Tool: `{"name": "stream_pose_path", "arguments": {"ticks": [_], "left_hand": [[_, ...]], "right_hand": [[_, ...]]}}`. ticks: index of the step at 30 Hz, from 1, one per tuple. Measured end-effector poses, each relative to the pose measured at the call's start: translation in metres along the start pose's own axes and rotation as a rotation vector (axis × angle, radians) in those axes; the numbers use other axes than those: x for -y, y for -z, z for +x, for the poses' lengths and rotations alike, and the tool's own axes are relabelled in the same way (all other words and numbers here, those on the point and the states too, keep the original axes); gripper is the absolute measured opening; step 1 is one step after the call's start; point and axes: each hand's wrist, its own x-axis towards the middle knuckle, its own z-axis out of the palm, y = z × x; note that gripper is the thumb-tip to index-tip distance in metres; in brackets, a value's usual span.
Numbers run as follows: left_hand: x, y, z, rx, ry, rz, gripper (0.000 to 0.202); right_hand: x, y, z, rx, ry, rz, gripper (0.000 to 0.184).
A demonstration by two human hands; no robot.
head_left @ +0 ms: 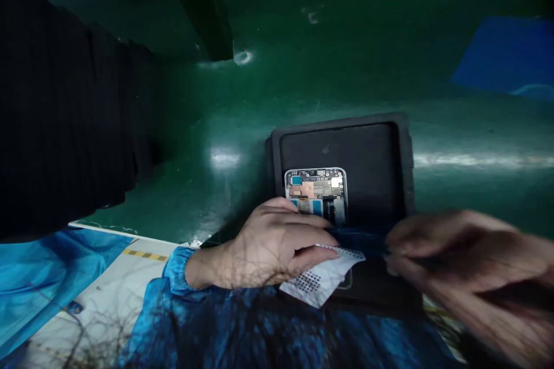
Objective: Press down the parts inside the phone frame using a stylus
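An opened phone (317,193) with its circuit boards showing lies in a black foam tray (372,153). My left hand (268,245) rests over the phone's lower half, fingers closed, thumb and fingers pinching a white sheet with dotted patches (322,277). My right hand (467,268) comes in from the right, blurred by motion, fingers pinched together near the sheet's edge; what it holds is hidden. Both wrists wear blue sleeves.
The tray sits on a glossy green surface (303,69). A dark post (203,6) stands at the top. A black ribbed mass (64,127) fills the left. A blue object (506,55) lies far right. A white board with yellow stripes (130,265) is at lower left.
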Motion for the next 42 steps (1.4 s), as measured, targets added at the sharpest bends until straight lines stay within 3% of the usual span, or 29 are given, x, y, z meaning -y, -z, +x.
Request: {"name": "stream_pose_path", "arguments": {"ticks": [4,8,25,42], "left_hand": [[0.002,-0.002,-0.003,0.006,-0.019,0.025,0.011],[0.002,-0.003,-0.005,-0.004,-0.019,0.031,0.01],[0.0,-0.002,0.0,-0.009,-0.011,0.019,0.022],[0.002,-0.004,-0.001,-0.028,-0.052,0.033,0.011]], "right_hand": [[-0.012,-0.009,0.033,-0.156,-0.043,0.058,0.028],[-0.018,-0.021,0.054,-0.122,-0.097,-0.006,0.025],[-0.021,-0.023,0.046,-0.089,-0.051,-0.113,0.026],[-0.03,-0.019,0.044,-0.035,0.119,-0.133,0.026]]}}
